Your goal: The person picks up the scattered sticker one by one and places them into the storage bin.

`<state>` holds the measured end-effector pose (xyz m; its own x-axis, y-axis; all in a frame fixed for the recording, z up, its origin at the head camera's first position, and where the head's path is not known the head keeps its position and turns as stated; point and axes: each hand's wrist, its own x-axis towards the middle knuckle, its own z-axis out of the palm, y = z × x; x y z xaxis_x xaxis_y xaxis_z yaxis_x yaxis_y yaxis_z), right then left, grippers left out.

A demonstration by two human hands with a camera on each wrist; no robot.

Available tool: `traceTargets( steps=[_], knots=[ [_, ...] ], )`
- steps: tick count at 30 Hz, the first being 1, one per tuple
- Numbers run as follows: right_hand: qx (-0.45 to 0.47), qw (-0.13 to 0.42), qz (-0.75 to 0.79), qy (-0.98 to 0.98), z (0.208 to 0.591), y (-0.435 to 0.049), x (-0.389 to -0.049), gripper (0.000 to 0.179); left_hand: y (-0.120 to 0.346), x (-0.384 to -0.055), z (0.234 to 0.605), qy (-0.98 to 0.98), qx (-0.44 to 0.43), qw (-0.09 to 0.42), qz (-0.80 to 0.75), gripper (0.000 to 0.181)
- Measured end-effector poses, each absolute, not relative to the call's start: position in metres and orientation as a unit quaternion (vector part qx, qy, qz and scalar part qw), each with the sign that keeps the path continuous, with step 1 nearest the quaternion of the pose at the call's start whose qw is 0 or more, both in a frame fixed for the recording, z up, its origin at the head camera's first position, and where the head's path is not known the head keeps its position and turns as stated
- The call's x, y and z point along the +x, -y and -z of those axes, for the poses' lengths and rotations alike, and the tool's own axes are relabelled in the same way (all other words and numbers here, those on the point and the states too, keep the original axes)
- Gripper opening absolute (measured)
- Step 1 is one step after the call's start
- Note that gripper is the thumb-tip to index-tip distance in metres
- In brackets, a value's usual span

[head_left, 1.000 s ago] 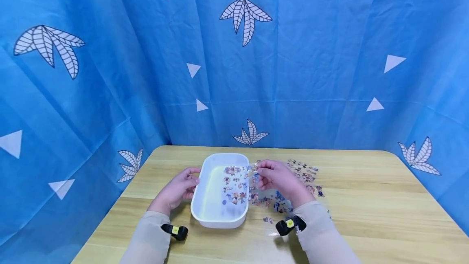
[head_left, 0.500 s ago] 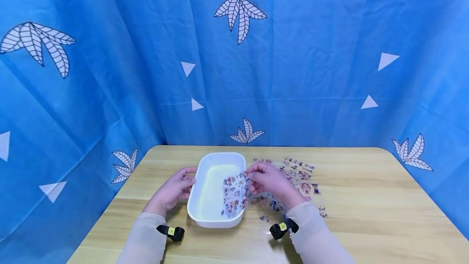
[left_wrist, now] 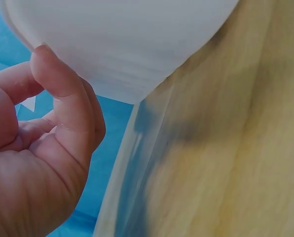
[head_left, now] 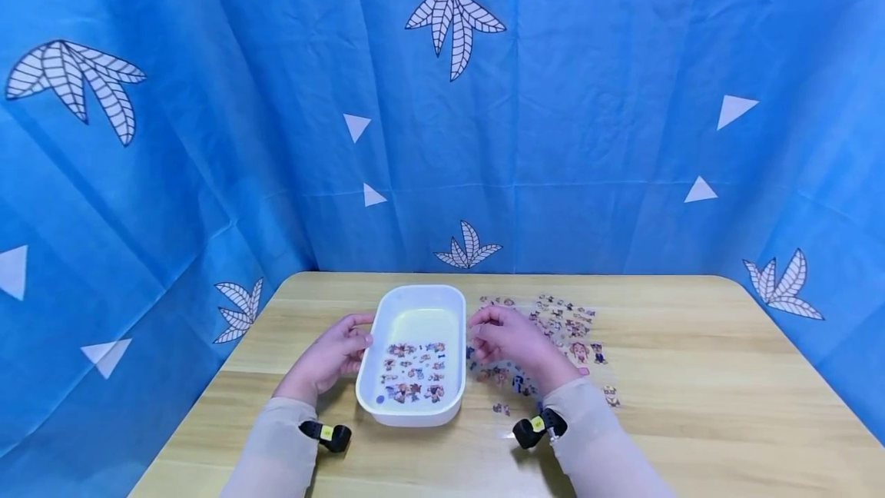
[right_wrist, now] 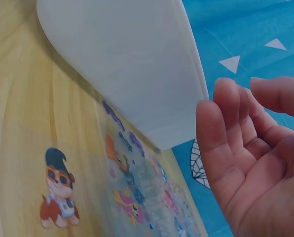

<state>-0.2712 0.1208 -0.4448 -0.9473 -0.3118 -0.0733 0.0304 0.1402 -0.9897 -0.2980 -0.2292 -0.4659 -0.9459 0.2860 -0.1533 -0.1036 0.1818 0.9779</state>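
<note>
A white plastic tub (head_left: 429, 317) with rounded corners stands on the table. Inside it, toward the near end, lies a clear sticker sheet (head_left: 415, 375) printed with small cartoon figures. My left hand (head_left: 339, 348) is at the tub's left side, its fingertips touching the wall near the rim, as the left wrist view shows. Along the opposite side, my right hand (head_left: 508, 340) has loosely bent fingers and nothing between thumb and fingers. In the right wrist view its fingertips (right_wrist: 209, 116) are right by the tub's edge.
More clear sticker sheets (head_left: 574, 325) with cartoon figures lie spread over the table (head_left: 691, 375) to the tub's right, partly under my right hand. A blue patterned curtain (head_left: 588, 98) hangs behind and at both sides.
My right hand has moved left to the tub and let go of the sticker sheet, which now lies flat in the tub. The left hand has stayed at the tub's left side.
</note>
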Motion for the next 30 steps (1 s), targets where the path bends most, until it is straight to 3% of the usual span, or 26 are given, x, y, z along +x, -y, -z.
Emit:
traceTargets(
  steps=[8,16,30],
  knots=[
    [-0.101,0.109,0.623,-0.768,0.441,-0.127,-0.270,0.021,0.229,-0.298,0.466,-0.747,0.045,0.151,-0.646,0.052],
    [-0.117,0.120,0.626,-0.762,0.442,-0.139,-0.272,0.034,0.227,-0.295,0.462,-0.750,0.051,0.153,-0.642,0.055],
    [-0.094,0.086,0.633,-0.764,0.435,-0.172,-0.278,0.027,0.226,-0.298,0.464,-0.748,0.051,0.155,-0.644,0.054]
  ],
)
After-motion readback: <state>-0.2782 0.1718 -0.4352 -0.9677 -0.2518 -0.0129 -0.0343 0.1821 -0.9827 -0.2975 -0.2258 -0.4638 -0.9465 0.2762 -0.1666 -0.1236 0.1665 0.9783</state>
